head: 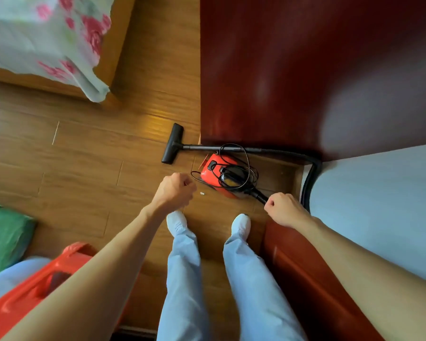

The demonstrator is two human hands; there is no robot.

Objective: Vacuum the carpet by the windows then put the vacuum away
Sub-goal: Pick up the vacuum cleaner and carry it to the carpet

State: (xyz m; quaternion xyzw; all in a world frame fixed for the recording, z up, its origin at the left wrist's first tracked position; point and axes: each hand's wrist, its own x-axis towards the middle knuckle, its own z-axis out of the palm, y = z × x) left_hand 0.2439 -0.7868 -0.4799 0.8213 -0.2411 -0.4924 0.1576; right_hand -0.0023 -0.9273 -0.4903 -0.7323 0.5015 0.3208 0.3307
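Observation:
A red canister vacuum point(218, 174) lies on the wooden floor against a dark red cabinet, with its black cord point(241, 168) looped loosely on top. The black wand and floor head point(172, 143) stretch left along the floor. From the canister, the black hose point(312, 178) curves right along the wall. My left hand point(176, 190) hovers left of the canister in a fist and holds nothing. My right hand point(284, 209) is a fist too, over the hose, which passes out of sight behind it. No carpet or window is in view.
A dark red cabinet point(305, 70) fills the upper right, with a pale wall point(379, 205) below it. A bed with a floral cover point(47, 45) stands at the upper left. Near my left arm are a red plastic stool point(35, 286) and a green bundle point(5, 235). My feet stand just before the vacuum.

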